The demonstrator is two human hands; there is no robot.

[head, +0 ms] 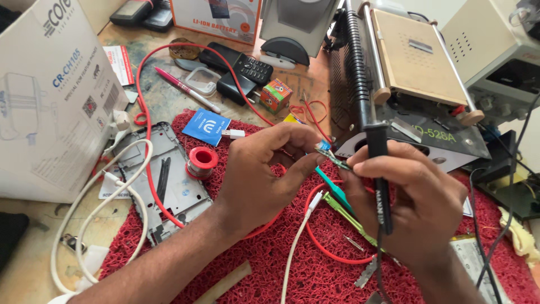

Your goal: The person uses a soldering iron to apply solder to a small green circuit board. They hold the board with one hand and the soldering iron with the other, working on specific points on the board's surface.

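Observation:
My left hand (264,174) pinches one end of a small narrow green circuit board (333,157) above a red mesh mat (270,253). My right hand (410,197) holds a black soldering iron (378,163) upright, gripped along its handle, and its fingertips touch the other end of the board. The iron's shaft rises toward the grey machine behind. A white cable (298,242) and a red wire (320,236) run under my hands, beside green tweezers (343,208).
An open phone frame (169,186), a red solder spool (201,160) and a blue packet (207,127) lie left on the mat. A white cardboard box (50,95) stands far left. A grey screen-separator machine (410,79), a black keypad phone (247,66) and a pink pen (185,89) sit behind.

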